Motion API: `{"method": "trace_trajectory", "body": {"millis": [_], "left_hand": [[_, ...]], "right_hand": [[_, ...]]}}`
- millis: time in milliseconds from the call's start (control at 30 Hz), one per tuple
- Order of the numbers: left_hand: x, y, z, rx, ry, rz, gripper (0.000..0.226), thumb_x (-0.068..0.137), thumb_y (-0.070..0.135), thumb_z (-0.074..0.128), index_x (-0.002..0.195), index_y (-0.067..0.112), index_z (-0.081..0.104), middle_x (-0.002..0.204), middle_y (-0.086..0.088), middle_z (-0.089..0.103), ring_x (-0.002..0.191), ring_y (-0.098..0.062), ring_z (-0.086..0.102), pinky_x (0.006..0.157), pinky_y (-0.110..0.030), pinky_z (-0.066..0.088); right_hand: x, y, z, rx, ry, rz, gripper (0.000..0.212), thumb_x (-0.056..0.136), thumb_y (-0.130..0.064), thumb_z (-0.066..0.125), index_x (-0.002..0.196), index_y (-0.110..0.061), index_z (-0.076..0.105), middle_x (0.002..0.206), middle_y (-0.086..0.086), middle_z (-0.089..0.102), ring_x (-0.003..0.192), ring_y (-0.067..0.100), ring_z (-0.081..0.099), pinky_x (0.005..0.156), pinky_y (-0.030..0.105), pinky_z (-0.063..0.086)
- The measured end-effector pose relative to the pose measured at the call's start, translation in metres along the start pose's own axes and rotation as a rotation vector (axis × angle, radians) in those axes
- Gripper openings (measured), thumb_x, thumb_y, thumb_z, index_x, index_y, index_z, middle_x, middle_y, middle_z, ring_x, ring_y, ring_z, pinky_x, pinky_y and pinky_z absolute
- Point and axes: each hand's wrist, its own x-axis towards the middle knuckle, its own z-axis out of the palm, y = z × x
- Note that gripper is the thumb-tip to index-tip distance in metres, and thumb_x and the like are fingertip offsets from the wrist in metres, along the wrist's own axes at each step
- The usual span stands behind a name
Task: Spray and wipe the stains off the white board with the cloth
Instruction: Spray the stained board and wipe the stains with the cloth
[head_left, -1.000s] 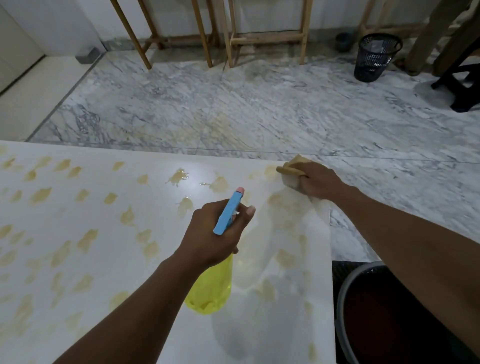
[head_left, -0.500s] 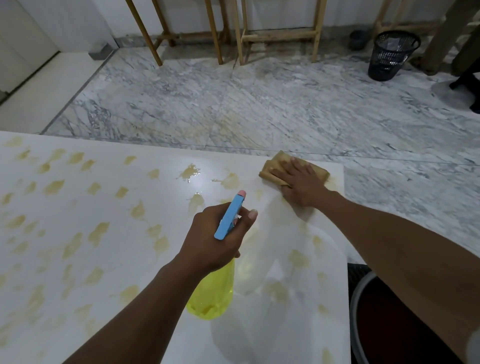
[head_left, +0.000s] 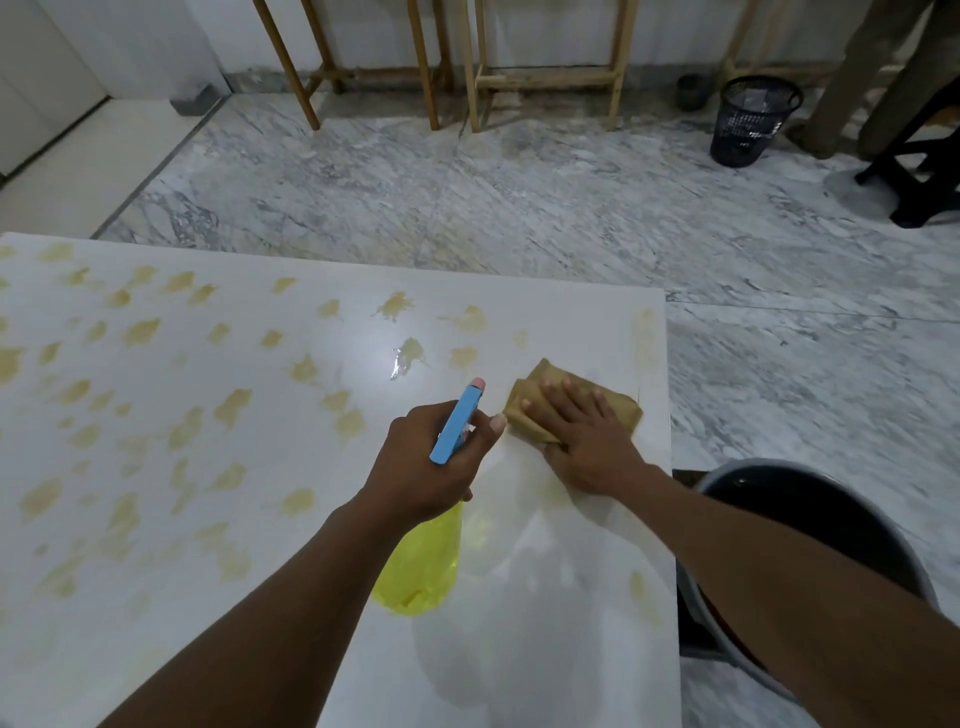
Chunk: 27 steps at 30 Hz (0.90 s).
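Both bare forearms reach in from the bottom of the view, the left from about 7 o'clock and the right from about 4 o'clock, converging near the centre. The left hand (head_left: 431, 462) is curled in a closed grip around the neck of a spray bottle (head_left: 447, 499), knuckles up, thumb extended toward 2 o'clock alongside the blue head. The right hand (head_left: 584, 441) lies palm down with fingers (head_left: 550, 397) spread and pointing toward 11 o'clock, pressed flat on a folded tan cloth (head_left: 618, 410). The left thumb tip sits just beside the right hand's fingers.
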Motion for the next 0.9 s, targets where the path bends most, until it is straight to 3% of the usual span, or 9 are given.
{"method": "trace_trajectory", "body": {"millis": [133,267,433,533,600,667,700,800,900], "left_hand": [[-0.054,-0.015,-0.010,0.004,-0.001,0.023,0.033,0.099,0.052,0.062,0.097,0.019,0.069,0.065,-0.004,0.073,0.057,-0.015,0.076,0.058,-0.004,0.050],[-0.112,-0.033,-0.022,-0.011,-0.007,0.042,0.032,0.098,0.053,0.064,0.090,0.022,0.066,0.062,-0.001,0.070,0.054,-0.017,0.075,0.057,-0.005,0.049],[-0.178,-0.061,-0.038,-0.012,-0.024,0.043,0.036,0.098,0.054,0.063,0.096,0.019,0.068,0.071,-0.009,0.075,0.054,-0.016,0.075,0.056,-0.006,0.050],[-0.208,-0.072,-0.051,-0.024,-0.023,0.051,0.034,0.098,0.052,0.063,0.092,0.019,0.067,0.072,-0.012,0.075,0.054,-0.018,0.075,0.056,-0.008,0.051],[-0.221,-0.075,-0.060,-0.032,-0.023,0.058,0.032,0.098,0.051,0.064,0.088,0.021,0.066,0.071,-0.013,0.075,0.054,-0.019,0.075,0.055,-0.008,0.051],[-0.228,-0.077,-0.068,-0.038,-0.027,0.059,0.031,0.098,0.053,0.064,0.087,0.024,0.065,0.071,-0.013,0.075,0.055,-0.019,0.076,0.056,-0.008,0.050],[-0.230,-0.077,-0.074,-0.035,-0.022,0.066,0.031,0.097,0.053,0.064,0.088,0.024,0.065,0.071,-0.012,0.075,0.055,-0.019,0.076,0.056,-0.007,0.050],[-0.224,-0.074,-0.088,-0.027,-0.011,0.088,0.032,0.097,0.054,0.064,0.086,0.023,0.064,0.072,-0.010,0.075,0.056,-0.019,0.076,0.056,-0.007,0.050],[-0.207,-0.064,-0.100,-0.018,-0.017,0.109,0.032,0.097,0.053,0.065,0.082,0.024,0.063,0.062,-0.004,0.070,0.056,-0.020,0.075,0.054,-0.007,0.049]], "right_hand": [[-0.061,-0.051,0.023,-0.027,-0.043,0.023,0.073,0.080,-0.056,0.001,0.153,-0.048,-0.004,0.166,-0.007,-0.014,0.153,0.020,-0.016,0.120,0.046,-0.014],[-0.124,-0.098,0.052,-0.011,-0.049,0.017,0.071,0.085,-0.053,0.006,0.156,-0.048,0.002,0.166,-0.008,-0.015,0.153,0.020,-0.018,0.118,0.044,-0.017],[-0.196,-0.164,0.083,0.049,-0.058,0.045,0.068,0.087,-0.053,0.006,0.155,-0.050,0.008,0.164,-0.015,-0.014,0.152,0.015,-0.019,0.118,0.040,-0.016],[-0.227,-0.199,0.086,0.157,-0.097,0.074,0.054,0.099,-0.045,0.018,0.152,-0.050,0.012,0.163,-0.018,-0.007,0.151,0.008,-0.013,0.122,0.039,-0.010],[-0.242,-0.223,0.068,0.345,-0.138,0.147,0.048,0.105,-0.039,0.033,0.152,-0.043,0.023,0.164,-0.011,0.021,0.151,0.009,0.016,0.123,0.034,0.011],[-0.253,-0.235,0.048,0.667,-0.147,0.291,0.037,0.106,-0.037,0.041,0.141,-0.034,0.053,0.135,-0.009,0.059,0.117,0.010,0.057,0.097,0.031,0.044],[-0.257,-0.239,0.036,0.872,-0.154,0.373,0.033,0.105,-0.038,0.043,0.130,-0.030,0.063,0.119,-0.007,0.069,0.101,0.012,0.064,0.087,0.033,0.052],[-0.259,-0.234,0.003,1.492,-0.187,0.663,0.035,0.102,-0.034,0.053,0.113,-0.009,0.074,0.109,0.019,0.074,0.097,0.035,0.071,0.097,0.048,0.051],[-0.237,-0.218,-0.021,1.617,-0.231,0.761,0.036,0.095,-0.025,0.062,0.109,0.007,0.073,0.112,0.031,0.070,0.101,0.043,0.068,0.100,0.052,0.048]]}}
